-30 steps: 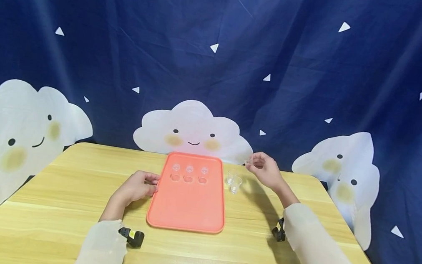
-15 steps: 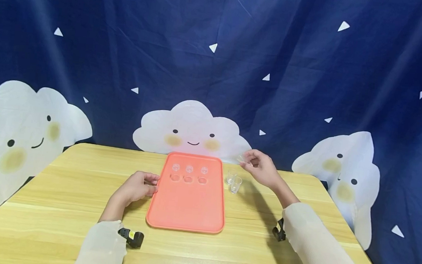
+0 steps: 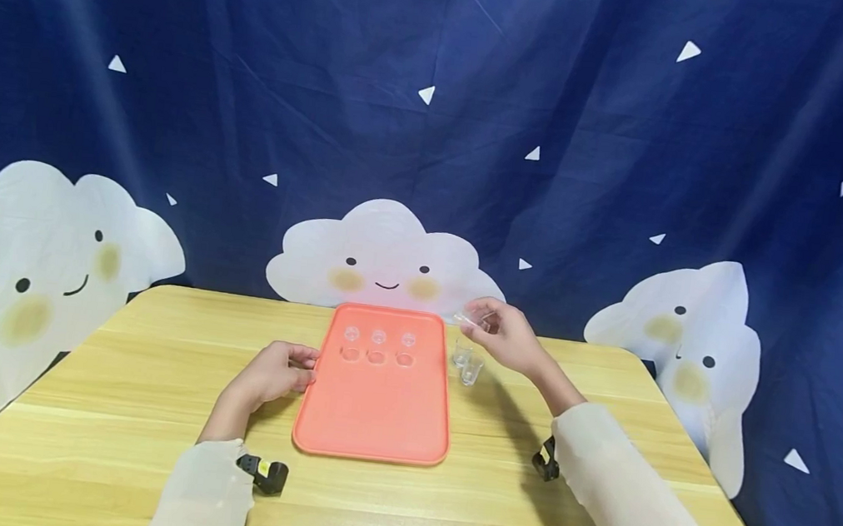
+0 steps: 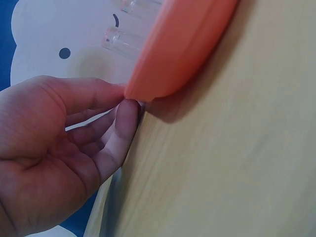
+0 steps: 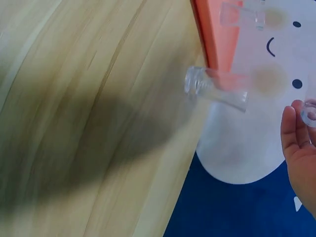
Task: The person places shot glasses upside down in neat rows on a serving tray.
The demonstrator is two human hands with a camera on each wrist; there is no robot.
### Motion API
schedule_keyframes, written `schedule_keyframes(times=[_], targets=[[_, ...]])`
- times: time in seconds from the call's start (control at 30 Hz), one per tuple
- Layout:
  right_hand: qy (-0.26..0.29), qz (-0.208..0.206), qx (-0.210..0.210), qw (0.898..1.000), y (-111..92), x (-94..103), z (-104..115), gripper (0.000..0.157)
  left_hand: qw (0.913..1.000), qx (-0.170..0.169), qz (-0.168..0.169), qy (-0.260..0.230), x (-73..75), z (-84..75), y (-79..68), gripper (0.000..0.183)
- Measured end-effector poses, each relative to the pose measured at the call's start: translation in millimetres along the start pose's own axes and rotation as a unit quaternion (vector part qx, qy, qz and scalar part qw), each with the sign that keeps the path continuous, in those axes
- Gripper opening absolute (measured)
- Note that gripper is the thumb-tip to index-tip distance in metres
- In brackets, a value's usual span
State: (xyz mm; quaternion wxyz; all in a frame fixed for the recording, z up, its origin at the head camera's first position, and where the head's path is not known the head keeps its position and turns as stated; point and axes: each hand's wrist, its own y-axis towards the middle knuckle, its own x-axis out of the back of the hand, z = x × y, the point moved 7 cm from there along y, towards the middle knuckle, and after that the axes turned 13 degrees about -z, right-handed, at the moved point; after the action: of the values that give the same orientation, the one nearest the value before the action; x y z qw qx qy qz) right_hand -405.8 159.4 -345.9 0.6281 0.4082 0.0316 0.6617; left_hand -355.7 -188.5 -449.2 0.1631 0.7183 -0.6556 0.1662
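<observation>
Carries a small clear glass [image 5: 310, 114] leftward since the earlier frame, bringing the right hand [image 3: 507, 336] nearer to the coral tray [image 3: 373, 422] while leaving the left hand [image 3: 272, 374] and tray in place. Pinches that glass, tilted, between thumb and fingers, up in the air by the tray's far right corner, touching neither tray nor table [image 3: 116, 403]. Rests the left hand's fingertips against the tray's left edge, fingers loose rather than wrapped round it. Probably light, rigid and smooth as to the glass, so slippery under dry fingertips and liable to crack if dropped; real glass or clear plastic, cannot tell. Best taken by the middle of the wall, with gentle, even pressure, clear of the rim. Seems to flare from a thick bottom to a wider mouth, judging by the two matching glasses [image 3: 470, 373] set upright on the table just beside the tray's right edge. Shows three more glasses [image 3: 377, 348] in a row on the tray's far half, apparently upside down. Looks like moulded plastic in the tray: matt, stiff, with rounded corners and a raised lip, likely light enough to slide at a nudge. Has pale, streaked wood grain across the table, and soft creases in the dark blue cloth backdrop [image 3: 332, 80].
</observation>
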Motion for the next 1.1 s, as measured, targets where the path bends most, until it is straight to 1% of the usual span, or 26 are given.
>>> schedule_keyframes(times=[0.1, 0.3, 0.5, 0.63, 0.83, 1.1], targets=[[0.005, 0.001, -0.002, 1.000, 1.2, -3.6, 3.8, 0.031, 1.0000, -0.002, 0.002, -0.004, -0.5, -0.7, 0.1, 0.041], [-0.005, 0.010, -0.012, 1.000, 2.6, -11.4, 9.9, 0.028, 1.0000, -0.002, 0.005, -0.008, -0.5, 0.9, -0.1, 0.040], [0.013, 0.021, -0.025, 0.999, 2.7, -19.8, 13.2, 0.025, 1.0000, -0.006, -0.001, -0.001, 0.0, 1.5, 1.8, 0.039], [0.026, 0.034, -0.037, 0.998, 2.0, -26.1, 16.4, 0.023, 0.9999, -0.012, 0.000, 0.003, 0.1, -0.2, 2.2, 0.040], [0.037, 0.059, -0.047, 0.996, 0.7, -37.8, 23.7, 0.027, 0.9998, -0.018, 0.003, 0.004, 0.1, -2.6, 1.5, 0.040], [0.036, 0.090, -0.038, 0.995, 1.9, -58.1, 31.6, 0.022, 0.9998, -0.016, 0.006, 0.000, -0.2, -1.4, 1.5, 0.040]])
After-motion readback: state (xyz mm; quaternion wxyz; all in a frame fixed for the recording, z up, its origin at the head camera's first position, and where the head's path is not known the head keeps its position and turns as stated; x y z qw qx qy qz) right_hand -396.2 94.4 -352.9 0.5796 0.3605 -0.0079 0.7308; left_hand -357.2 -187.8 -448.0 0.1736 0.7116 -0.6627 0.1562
